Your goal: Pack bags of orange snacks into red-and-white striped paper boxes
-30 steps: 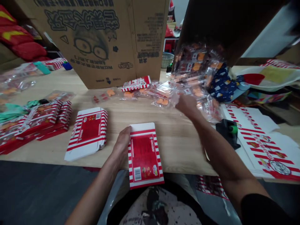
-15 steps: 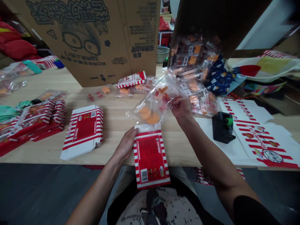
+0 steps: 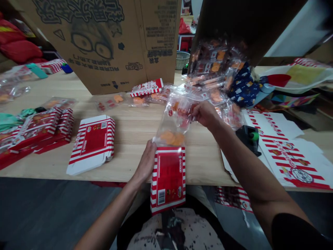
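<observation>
My left hand (image 3: 146, 160) grips the left side of a red-and-white striped box (image 3: 169, 178), its top end facing away from me and its near end by my lap. With fingers pinched, my right hand (image 3: 204, 114) holds the upper part of a clear plastic bag (image 3: 168, 121) of red and orange pieces. The bag's lower end, with round orange pieces, is at the box's far end; whether it is inside the opening I cannot tell. Left of my left hand lies another striped box (image 3: 95, 139) on the table.
Striped boxes (image 3: 41, 128) are stacked at the left. A large cardboard carton (image 3: 104, 45) stands behind. Filled clear bags (image 3: 214, 66) pile up at the back right. A black tape dispenser (image 3: 247, 137) and flat unfolded boxes (image 3: 288, 149) lie at the right.
The bag has swung more upright, and its lower end has come to the box's far end. The box has turned slightly and shifted a little right with my left hand.
</observation>
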The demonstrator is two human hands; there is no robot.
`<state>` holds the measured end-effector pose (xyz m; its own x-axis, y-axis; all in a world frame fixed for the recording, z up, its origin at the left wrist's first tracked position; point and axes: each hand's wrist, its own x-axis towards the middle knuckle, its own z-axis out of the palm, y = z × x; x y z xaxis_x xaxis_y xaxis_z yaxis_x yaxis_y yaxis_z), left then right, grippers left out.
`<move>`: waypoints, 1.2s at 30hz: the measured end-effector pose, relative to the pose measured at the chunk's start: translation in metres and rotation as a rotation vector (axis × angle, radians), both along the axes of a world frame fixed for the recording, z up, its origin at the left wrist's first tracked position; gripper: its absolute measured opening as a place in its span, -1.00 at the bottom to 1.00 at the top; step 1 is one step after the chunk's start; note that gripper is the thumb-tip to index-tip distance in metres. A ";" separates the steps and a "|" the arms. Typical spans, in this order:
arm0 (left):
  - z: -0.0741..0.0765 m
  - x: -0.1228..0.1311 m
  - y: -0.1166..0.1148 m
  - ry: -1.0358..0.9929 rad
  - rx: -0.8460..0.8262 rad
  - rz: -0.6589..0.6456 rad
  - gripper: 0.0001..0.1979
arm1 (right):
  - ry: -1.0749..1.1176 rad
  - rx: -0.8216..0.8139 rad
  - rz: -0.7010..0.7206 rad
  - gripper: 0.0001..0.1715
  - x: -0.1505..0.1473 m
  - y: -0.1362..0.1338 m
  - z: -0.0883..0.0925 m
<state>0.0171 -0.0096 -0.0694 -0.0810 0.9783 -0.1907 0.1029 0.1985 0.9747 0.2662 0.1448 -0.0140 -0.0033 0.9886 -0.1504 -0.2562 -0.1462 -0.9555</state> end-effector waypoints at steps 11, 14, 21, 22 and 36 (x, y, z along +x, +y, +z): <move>-0.001 0.005 -0.005 -0.043 0.200 -0.034 -0.70 | 0.043 -0.057 0.356 -0.89 -0.021 -0.013 0.028; 0.000 0.003 -0.006 -0.034 0.164 -0.063 -0.69 | 0.023 -0.069 0.516 -0.78 -0.029 -0.034 0.021; -0.002 0.009 -0.012 -0.037 0.203 0.019 -0.74 | -0.177 -0.060 0.640 -0.61 -0.024 -0.043 0.008; -0.002 0.010 -0.013 -0.019 0.219 0.016 -0.76 | -0.176 -0.033 0.618 -0.62 -0.025 -0.048 0.004; 0.005 0.010 -0.017 -0.094 0.218 0.065 -0.61 | -0.890 0.489 0.656 -0.83 -0.009 -0.075 0.008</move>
